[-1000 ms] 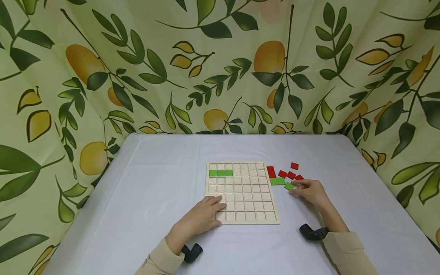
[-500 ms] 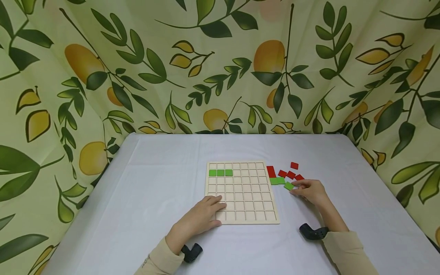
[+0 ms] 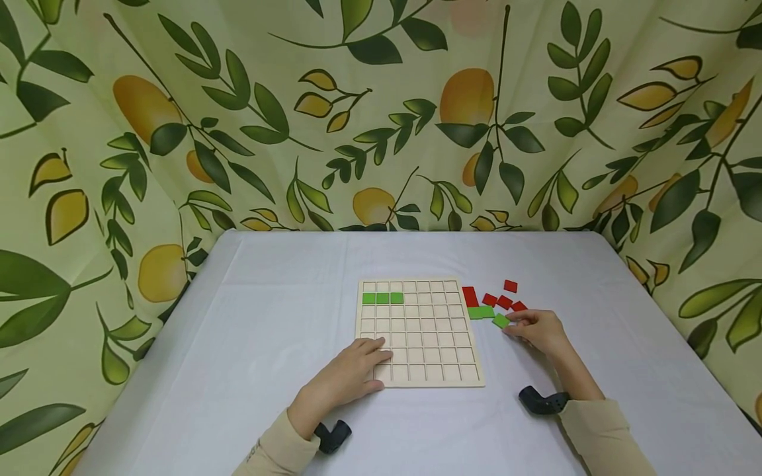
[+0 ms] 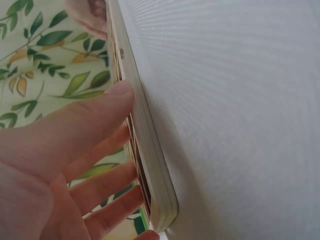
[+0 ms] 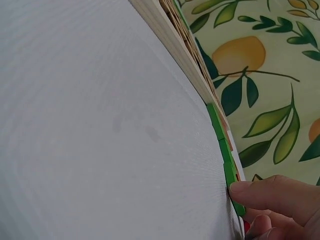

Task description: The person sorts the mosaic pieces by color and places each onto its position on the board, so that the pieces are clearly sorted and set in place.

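I pinch a green tile (image 3: pixel 500 321) in my right hand (image 3: pixel 538 330), to the right of the board (image 3: pixel 430 340), where my left hand (image 3: pixel 345 375) rests with its fingers out loosely. The tile is thin, so I think it could slip or bump the green pair (image 3: pixel 481 313) if my pinch is weak. It's square, with no long side, and sits askew to the board, one corner pointing roughly away from me.

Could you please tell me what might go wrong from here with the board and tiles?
The right hand pinches a green tile close to several red tiles, so lifting it might nudge them. The left hand rests on the board; if it shifts, the board could slide and push the two green tiles beside it.
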Action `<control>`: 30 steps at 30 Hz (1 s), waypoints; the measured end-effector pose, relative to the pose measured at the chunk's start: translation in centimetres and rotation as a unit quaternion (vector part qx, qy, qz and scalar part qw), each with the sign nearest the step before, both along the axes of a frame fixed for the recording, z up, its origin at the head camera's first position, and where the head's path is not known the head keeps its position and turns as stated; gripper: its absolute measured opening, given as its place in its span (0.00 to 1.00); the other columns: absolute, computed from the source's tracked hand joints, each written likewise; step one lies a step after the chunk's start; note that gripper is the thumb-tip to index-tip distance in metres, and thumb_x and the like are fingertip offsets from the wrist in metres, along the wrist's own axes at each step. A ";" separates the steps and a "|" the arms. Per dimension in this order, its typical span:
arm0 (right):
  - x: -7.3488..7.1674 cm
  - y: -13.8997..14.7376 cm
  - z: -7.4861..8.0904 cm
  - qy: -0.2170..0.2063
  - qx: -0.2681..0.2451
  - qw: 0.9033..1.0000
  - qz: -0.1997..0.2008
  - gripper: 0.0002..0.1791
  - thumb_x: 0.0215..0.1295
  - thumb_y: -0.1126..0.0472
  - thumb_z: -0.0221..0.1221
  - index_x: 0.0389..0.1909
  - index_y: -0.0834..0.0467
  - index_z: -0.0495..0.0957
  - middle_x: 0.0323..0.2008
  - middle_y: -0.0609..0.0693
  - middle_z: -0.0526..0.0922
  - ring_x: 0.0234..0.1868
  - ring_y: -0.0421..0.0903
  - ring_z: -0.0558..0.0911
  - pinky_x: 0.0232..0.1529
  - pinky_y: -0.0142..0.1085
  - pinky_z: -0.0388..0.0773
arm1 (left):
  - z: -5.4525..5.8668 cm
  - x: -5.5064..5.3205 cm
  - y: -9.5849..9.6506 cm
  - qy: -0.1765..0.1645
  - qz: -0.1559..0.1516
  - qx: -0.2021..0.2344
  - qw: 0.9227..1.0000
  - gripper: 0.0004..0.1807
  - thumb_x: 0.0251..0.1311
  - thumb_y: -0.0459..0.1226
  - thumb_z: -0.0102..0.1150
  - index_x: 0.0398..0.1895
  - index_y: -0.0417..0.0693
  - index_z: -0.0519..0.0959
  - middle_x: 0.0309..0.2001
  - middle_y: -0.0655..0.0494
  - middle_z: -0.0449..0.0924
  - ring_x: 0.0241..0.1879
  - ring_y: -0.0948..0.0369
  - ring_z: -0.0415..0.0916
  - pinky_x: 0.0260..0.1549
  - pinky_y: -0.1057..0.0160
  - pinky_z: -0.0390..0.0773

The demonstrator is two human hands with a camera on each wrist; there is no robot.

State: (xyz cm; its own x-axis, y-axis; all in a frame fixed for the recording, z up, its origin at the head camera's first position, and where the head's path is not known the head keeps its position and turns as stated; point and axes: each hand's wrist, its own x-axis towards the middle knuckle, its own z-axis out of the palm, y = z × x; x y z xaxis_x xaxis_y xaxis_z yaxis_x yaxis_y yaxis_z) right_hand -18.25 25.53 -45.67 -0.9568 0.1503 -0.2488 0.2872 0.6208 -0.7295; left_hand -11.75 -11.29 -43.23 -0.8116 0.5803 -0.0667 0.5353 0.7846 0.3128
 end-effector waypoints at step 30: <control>0.0 0.0 0.4 0.003 -0.017 1.000 0.024 0.23 0.59 0.61 0.64 0.53 0.70 0.76 0.21 0.44 0.70 0.24 0.40 0.68 0.21 0.27 0.66 | 0.0 0.0 0.0 0.002 -0.003 0.001 1.000 0.28 0.58 0.44 0.64 0.62 0.46 0.74 0.68 0.46 0.69 0.67 0.50 0.67 0.66 0.52 0.71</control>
